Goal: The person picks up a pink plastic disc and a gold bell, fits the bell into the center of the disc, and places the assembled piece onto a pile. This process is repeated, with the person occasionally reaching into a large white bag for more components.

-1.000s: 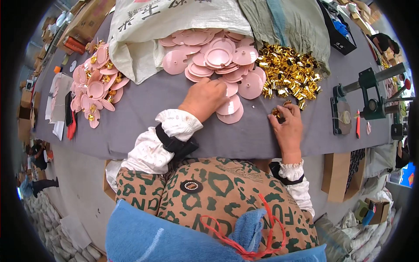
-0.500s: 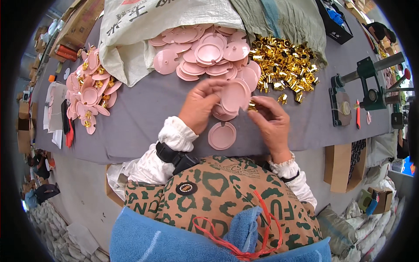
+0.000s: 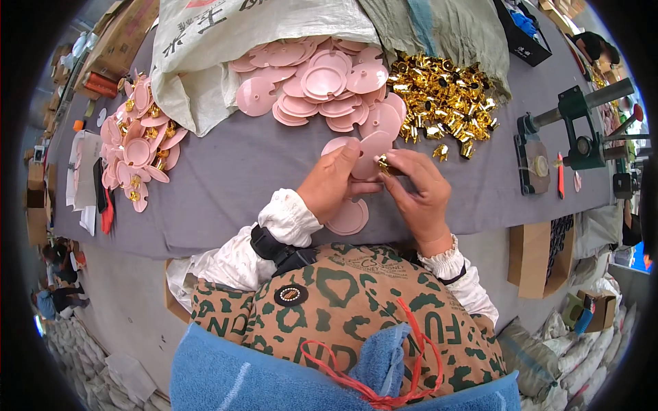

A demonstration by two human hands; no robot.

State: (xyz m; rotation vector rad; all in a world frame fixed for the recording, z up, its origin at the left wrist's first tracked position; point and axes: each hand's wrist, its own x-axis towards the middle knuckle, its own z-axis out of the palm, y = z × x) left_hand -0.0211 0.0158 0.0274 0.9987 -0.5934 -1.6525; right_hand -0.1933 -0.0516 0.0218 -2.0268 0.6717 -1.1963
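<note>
My left hand (image 3: 334,179) grips a pink plastic disc (image 3: 373,154), thumb on top and fingers below. In my right hand (image 3: 418,188), a small shiny gold piece (image 3: 384,164) is pinched between thumb and fingers, close against the disc's right edge. Whether the two parts touch, I cannot tell. Another pink disc (image 3: 348,218) lies flat on the table just below my left hand. Beyond my hands spreads a heap of pink discs (image 3: 322,82), partly under a white woven sack. Beside it, to the right, is a pile of gold pieces (image 3: 445,103).
On the left sits a pile of pink discs with gold pieces attached (image 3: 139,151). A green hand press (image 3: 582,130) stands at the right. The white sack (image 3: 199,68) and a grey-green sack (image 3: 452,27) cover the table's far side. An open cardboard box (image 3: 538,257) is below the right edge.
My left hand has turned the disc and shifted its thumb on top of it. My right hand has moved slightly left, bringing the gold piece to the disc's edge.
</note>
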